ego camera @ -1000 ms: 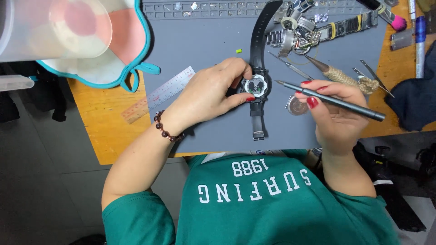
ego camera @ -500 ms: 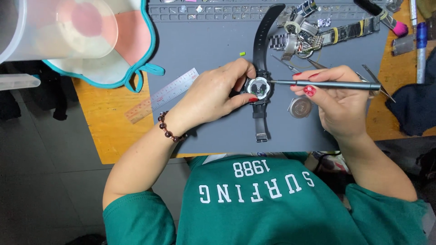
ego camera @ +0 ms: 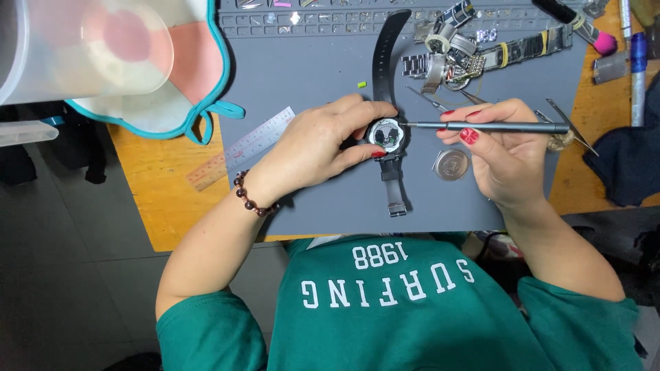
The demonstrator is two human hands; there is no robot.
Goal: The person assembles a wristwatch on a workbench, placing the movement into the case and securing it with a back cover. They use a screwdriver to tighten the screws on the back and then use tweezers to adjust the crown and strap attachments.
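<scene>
Left hand (ego camera: 313, 148): fingers curled around the open-backed watch (ego camera: 386, 135), pinching its case at the edges and steadying it on the grey mat (ego camera: 302, 75).
Right hand (ego camera: 498, 154): fingers pressed together on a slim grey screwdriver (ego camera: 488, 126), held level, its tip at the watch's right edge.
Watch: lies near the mat's centre, black strap running up and down from the case, inner works exposed.
Round case back (ego camera: 452, 165): flat on the mat, just beside the right hand.
Clear plastic container (ego camera: 82, 51): upper left, contents cannot be told.
Mat tray slots (ego camera: 309, 17): along the far edge, holding tiny parts.
Metal ruler (ego camera: 244, 148): on the wooden worktop (ego camera: 161, 199), partly under the left wrist.
Loose metal watch bands (ego camera: 474, 51): heaped upper right.
</scene>
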